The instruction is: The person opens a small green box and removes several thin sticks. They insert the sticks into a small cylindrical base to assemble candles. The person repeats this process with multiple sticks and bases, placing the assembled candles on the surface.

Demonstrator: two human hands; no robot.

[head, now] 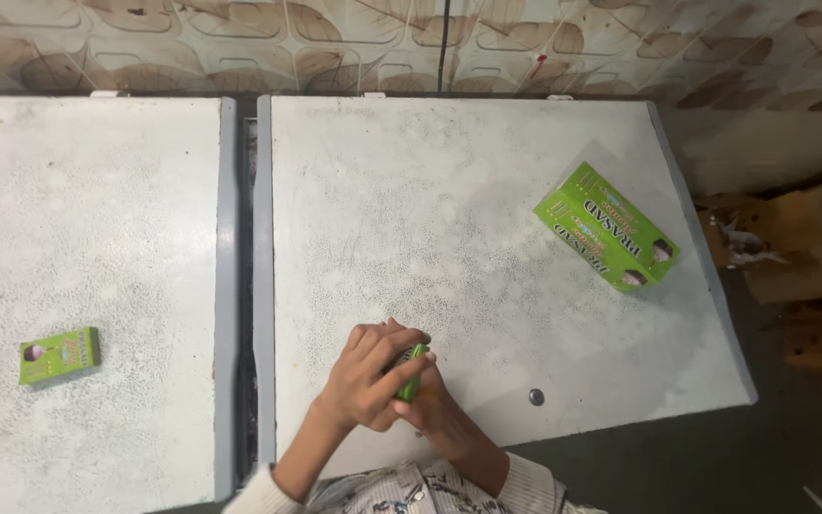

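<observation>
Left hand (365, 373) and right hand (427, 404) clasp together, fingers curled shut around a small green box (413, 371) at lower centre, pinned between them, I'd say for grip. Bigger green carton (607, 227) upper right; small green packet (59, 355) lower left.

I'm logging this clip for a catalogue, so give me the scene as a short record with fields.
Setting: two pale speckled tables side by side, patterned wall behind
Left hand: closed around a small green item
Right hand: under the left, also gripping it
Right table: large green box, small dark round thing
Left table: small green box
</observation>
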